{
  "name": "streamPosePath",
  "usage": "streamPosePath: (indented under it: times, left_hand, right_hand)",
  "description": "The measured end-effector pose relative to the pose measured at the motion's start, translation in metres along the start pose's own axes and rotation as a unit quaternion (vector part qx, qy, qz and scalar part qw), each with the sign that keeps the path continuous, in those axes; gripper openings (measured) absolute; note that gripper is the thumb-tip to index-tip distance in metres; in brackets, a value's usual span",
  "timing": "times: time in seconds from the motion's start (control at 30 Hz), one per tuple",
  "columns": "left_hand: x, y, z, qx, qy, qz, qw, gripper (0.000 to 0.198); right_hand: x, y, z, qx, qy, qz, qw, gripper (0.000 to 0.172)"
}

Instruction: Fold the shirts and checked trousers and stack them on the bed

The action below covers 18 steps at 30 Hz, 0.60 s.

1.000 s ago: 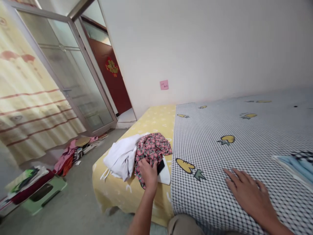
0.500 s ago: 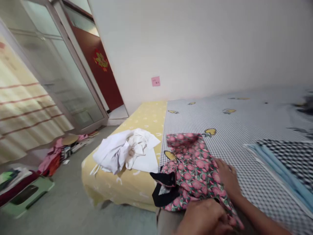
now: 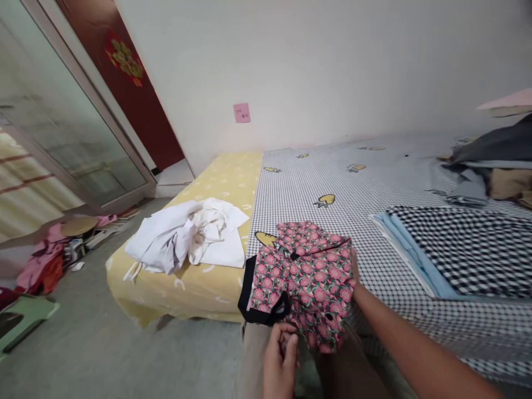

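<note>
A pink-and-green floral garment with black trim lies partly folded across my lap and the bed's front edge. Its black-edged end points left, and the patterned fabric is bunched toward the right. My left hand is just below the black trim, with fingers and thumb curled in; what they hold, if anything, is hidden. At the garment's right edge, my right hand grips the fabric, its fingers mostly behind the cloth.
White crumpled cloths lie on the yellow sheet to the left. Folded checked and light-blue fabric rests on the right of the bed, with piled clothes behind. A green stool stands on the floor at lower left.
The view has shifted right. The floral garment now lies flatter, its black-trimmed end spread leftward. My left hand has moved left and off the garment's middle to its lower edge.
</note>
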<state>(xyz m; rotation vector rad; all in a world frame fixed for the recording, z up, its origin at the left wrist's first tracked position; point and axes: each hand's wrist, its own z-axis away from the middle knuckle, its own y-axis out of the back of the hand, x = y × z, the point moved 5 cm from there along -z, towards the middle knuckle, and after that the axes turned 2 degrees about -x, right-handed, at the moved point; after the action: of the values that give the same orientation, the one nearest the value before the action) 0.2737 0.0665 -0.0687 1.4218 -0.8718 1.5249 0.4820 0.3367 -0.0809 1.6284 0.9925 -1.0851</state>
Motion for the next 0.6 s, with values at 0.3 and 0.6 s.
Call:
streamPosePath:
  times: [0.3, 0.6]
  left_hand:
    - [0.022, 0.035, 0.004, 0.198, -0.02, -0.015, 0.98, 0.052]
    - [0.027, 0.059, -0.027, 0.171, -0.057, -0.234, 0.956, 0.053]
  right_hand:
    - [-0.042, 0.031, 0.005, -0.062, -0.021, -0.076, 0.995, 0.043]
    - [0.008, 0.072, 0.138, -0.166, -0.148, -0.168, 0.96, 0.058]
